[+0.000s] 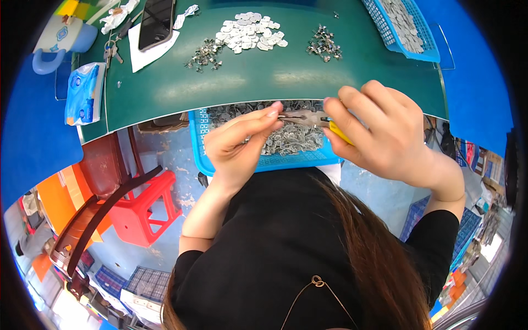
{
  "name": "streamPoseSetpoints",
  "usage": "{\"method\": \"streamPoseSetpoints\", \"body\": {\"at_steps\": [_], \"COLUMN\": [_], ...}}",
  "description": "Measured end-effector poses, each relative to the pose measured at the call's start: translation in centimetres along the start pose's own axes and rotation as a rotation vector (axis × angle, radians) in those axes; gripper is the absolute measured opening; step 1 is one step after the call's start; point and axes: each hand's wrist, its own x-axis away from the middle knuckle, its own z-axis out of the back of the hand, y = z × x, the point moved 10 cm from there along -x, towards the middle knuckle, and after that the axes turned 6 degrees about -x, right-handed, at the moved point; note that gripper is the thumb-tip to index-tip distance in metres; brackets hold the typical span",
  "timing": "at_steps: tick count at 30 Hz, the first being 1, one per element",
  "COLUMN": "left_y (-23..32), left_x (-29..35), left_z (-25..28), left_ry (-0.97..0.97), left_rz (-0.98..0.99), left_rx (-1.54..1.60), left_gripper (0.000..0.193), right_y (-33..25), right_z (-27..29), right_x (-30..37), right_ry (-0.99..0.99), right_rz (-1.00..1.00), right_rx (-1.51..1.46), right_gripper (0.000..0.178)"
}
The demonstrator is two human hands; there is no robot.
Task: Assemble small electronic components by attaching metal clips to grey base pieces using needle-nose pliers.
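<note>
My right hand (379, 129) is closed round the yellow handles of a pair of pliers (308, 119). The plier jaws point left and meet the fingertips of my left hand (242, 137). Those fingers are pinched together on a small piece at the jaw tips, too hidden to name. Below both hands, a blue plastic basket (264, 161) on my lap side holds many small grey metal pieces (291, 138). On the green table lie a pile of flat whitish pieces (250, 33) and two heaps of small metal clips, one left (205, 54) and one right (324, 44).
Another blue basket (410, 50) with flat pieces stands at the table's far right. At the left are a phone (156, 25) on white paper, keys (113, 50), a tissue pack (85, 94) and a mug (63, 41). A red stool (137, 220) stands on the floor.
</note>
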Motion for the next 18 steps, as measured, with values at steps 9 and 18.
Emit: {"method": "streamPoseSetpoints", "body": {"at_steps": [9,18], "left_y": [-4.2,-3.9], "left_x": [-0.6,-5.9], "left_z": [-2.0,0.0], "left_ry": [-0.341,-0.083], "left_rz": [0.182,-0.223], "left_rx": [-0.433,-1.242], "left_gripper": [0.026,0.030], "right_y": [13.2,16.2], "right_z": [-6.2,-9.8], "right_x": [10.8,14.1], "right_ry": [0.200,0.188], "right_rz": [-0.770,-0.937], "right_rx": [-0.219,0.218], "right_gripper": [0.028,0.038]}}
